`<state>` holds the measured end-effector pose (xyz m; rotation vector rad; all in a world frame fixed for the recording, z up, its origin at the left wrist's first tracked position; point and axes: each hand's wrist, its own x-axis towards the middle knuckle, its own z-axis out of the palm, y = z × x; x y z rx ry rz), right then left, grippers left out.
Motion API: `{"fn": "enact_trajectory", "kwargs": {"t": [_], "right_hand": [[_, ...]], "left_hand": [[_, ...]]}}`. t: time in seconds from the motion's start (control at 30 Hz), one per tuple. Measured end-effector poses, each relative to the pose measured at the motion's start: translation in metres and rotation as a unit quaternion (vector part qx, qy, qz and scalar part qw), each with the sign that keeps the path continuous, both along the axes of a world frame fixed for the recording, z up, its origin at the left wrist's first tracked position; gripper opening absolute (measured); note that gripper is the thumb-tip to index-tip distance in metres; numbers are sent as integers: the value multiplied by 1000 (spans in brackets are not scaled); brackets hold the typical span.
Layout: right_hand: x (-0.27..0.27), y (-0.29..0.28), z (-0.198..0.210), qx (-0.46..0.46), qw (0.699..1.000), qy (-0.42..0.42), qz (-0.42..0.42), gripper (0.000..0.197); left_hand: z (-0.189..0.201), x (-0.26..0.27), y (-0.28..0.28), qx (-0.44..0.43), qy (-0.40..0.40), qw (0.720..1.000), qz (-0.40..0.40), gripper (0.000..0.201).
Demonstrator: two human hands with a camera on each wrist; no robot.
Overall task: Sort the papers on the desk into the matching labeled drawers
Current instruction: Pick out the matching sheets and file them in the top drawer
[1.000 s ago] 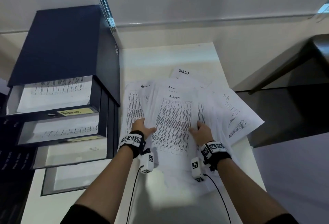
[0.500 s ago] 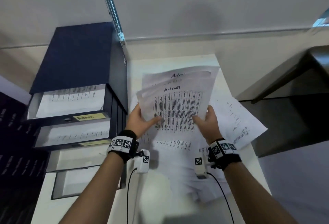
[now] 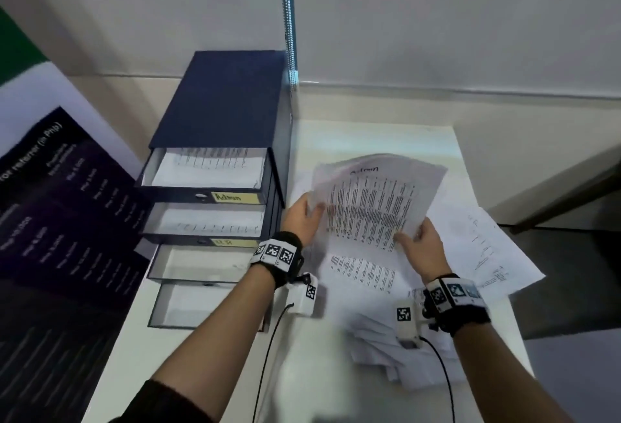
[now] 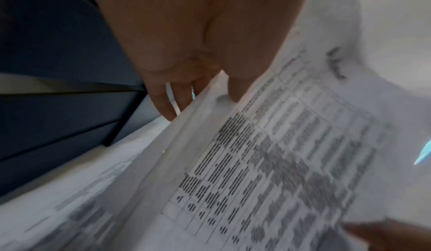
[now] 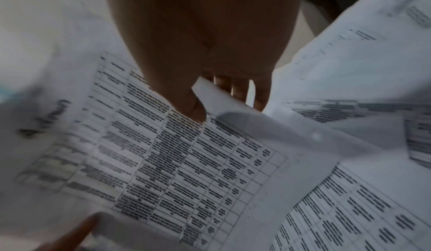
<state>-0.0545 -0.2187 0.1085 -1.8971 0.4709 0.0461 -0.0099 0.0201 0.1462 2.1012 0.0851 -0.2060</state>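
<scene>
White laminate is covering the desk (image 3: 379,140), which is sitting against a pale wall (image 3: 437,19) with a ribbed metal conduit (image 3: 288,12) running down it. A dark poster (image 3: 57,221) with blurred pale lettering is leaning at the left. On the desk's left part a navy drawer unit (image 3: 221,93) is standing with four drawers pulled out; the top drawer (image 3: 205,170) is holding printed sheets and is showing a yellow label reading "Admin" (image 3: 235,197), the second drawer (image 3: 208,224) is also holding sheets, and its yellow label is too blurred to read. Both hands are holding an Admin stack (image 3: 373,201) raised above the desk, just right of the unit, "Admin" handwritten at its head over a printed table. The left hand (image 3: 302,221) is pinching its left edge, thumb on top, fingers underneath; the right hand (image 3: 421,248) is pinching its lower right corner likewise. Loose papers (image 3: 484,251) are lying spread underneath and to the right.
</scene>
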Motion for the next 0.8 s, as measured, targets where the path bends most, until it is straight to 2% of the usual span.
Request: {"fn": "enact_trajectory", "kwargs": {"t": [0.07, 0.13, 0.23, 0.3, 0.37, 0.43, 0.53, 0.63, 0.7, 0.8], "right_hand": [[2, 9, 15, -22, 999, -28, 19, 33], [5, 22, 40, -41, 996, -76, 34, 33], [8, 48, 83, 16, 987, -130, 94, 61], [10, 69, 109, 40, 974, -144, 168, 72], [13, 97, 125, 19, 958, -130, 256, 62], [17, 128, 127, 57, 951, -75, 295, 47], [16, 181, 121, 182, 942, 42, 280, 39], [15, 225, 121, 232, 930, 113, 262, 36], [20, 243, 124, 265, 928, 126, 228, 34], [39, 260, 130, 265, 943, 105, 175, 34]], "left_hand": [[2, -4, 12, 2, -15, 1000, 15, 37], [15, -9, 26, -24, -49, 997, 53, 43], [49, -11, 63, -111, -105, 980, 131, 33], [69, -11, 101, -126, -116, 973, 156, 39], [82, -12, 145, -95, -99, 978, 160, 51], [89, -18, 187, -81, -63, 979, 178, 60], [95, -36, 241, -102, -30, 970, 218, 56], [97, -57, 283, -115, 6, 965, 235, 49], [96, -68, 303, -148, 32, 962, 227, 52], [97, -77, 318, -198, 62, 959, 193, 57]]}}
